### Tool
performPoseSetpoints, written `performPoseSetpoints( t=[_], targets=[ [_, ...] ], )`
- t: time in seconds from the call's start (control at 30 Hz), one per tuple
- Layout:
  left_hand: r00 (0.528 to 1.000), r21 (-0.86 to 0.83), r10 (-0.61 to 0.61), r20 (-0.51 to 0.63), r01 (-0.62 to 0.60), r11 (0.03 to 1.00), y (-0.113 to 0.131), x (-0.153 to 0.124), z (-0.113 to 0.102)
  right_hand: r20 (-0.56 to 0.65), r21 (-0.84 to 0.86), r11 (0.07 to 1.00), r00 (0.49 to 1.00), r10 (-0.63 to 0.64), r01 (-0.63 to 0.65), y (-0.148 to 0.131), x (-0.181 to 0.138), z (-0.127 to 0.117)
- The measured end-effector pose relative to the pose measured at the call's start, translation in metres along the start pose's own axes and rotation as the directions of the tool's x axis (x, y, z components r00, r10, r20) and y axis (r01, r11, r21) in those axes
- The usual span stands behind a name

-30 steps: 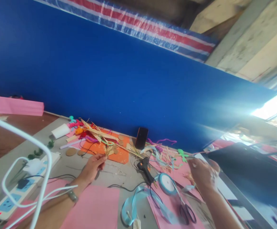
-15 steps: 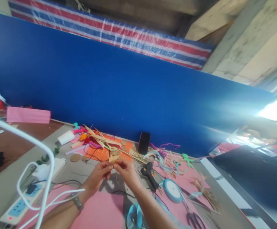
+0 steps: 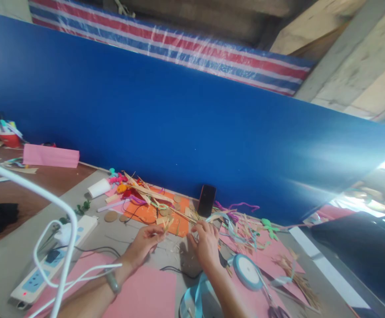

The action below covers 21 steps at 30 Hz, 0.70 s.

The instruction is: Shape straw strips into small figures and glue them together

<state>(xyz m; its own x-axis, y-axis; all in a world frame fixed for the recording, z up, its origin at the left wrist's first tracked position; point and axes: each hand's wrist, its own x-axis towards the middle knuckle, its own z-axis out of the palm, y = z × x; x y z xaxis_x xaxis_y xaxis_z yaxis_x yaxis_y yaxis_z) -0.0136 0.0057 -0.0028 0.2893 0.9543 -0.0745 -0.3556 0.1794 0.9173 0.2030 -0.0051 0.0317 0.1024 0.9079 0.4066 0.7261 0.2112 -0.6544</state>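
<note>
My left hand (image 3: 146, 243) pinches a small pale, straw-coloured piece (image 3: 167, 225) between thumb and fingertips, over the grey tabletop (image 3: 116, 236). Its exact kind is too small to make out. To the right, my right hand (image 3: 205, 243) reaches over the dark glue gun (image 3: 224, 259), most of which it hides. Its fingers are curved and apart from the thumb, with nothing visible between them. Whether it touches the glue gun I cannot tell. Beyond both hands, straw strips (image 3: 152, 193) and round tan discs (image 3: 111, 216) lie on and around an orange sheet (image 3: 142, 213).
A phone (image 3: 207, 200) leans on the blue partition (image 3: 166, 123). On the right are a ribbon spool (image 3: 247, 271), scissors (image 3: 277, 312) and pink sheets. A power strip (image 3: 33, 285) with a looping white cable (image 3: 47, 190) occupies the left. Blue ribbon (image 3: 197, 293) lies in front.
My hands have come apart. The right hand has let go of the small piece and moved right over the glue gun; the left still holds the piece. The camera view has turned slightly left.
</note>
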Motion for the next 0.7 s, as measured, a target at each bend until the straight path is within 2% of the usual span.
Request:
performPoseSetpoints(
  t=[0.1,0.17,0.3,0.37,0.43,0.53,0.63,0.7],
  targets=[
    [0.999,0.075,0.019,-0.047,-0.015,0.997,0.0,-0.004,0.003,0.014,-0.127,0.986,0.994,-0.108,0.109,0.004,-0.009,-0.007],
    [0.995,0.134,0.074,-0.064,-0.065,0.989,0.0,-0.006,0.005,0.054,-0.136,0.984,0.993,-0.109,0.115,0.005,-0.016,-0.009],
    [0.963,0.24,0.268,0.007,-0.262,0.935,0.001,-0.011,0.009,0.091,0.036,0.999,0.996,0.013,-0.016,-0.002,-0.027,-0.012],
    [0.95,0.283,0.31,0.047,-0.31,0.907,0.003,-0.015,0.012,0.076,0.121,0.989,0.994,0.079,-0.088,-0.01,-0.031,-0.016],
    [0.941,0.32,0.326,0.092,-0.338,0.885,0.005,-0.018,0.013,0.041,0.137,0.985,0.994,0.104,-0.108,-0.02,-0.035,-0.021],
    [0.934,0.348,0.341,0.105,-0.355,0.867,0.005,-0.022,0.014,0.059,0.143,0.988,0.997,0.043,-0.051,-0.033,-0.04,-0.025],
    [0.934,0.353,0.337,0.12,-0.358,0.865,0.006,-0.026,0.014,0.18,0.248,0.969,0.983,-0.044,-0.002,-0.04,-0.046,-0.018],
    [0.931,0.354,0.331,0.156,-0.365,0.861,0.008,-0.027,0.016,0.253,0.344,0.939,0.965,-0.063,-0.028,-0.044,-0.049,-0.009]
  ],
)
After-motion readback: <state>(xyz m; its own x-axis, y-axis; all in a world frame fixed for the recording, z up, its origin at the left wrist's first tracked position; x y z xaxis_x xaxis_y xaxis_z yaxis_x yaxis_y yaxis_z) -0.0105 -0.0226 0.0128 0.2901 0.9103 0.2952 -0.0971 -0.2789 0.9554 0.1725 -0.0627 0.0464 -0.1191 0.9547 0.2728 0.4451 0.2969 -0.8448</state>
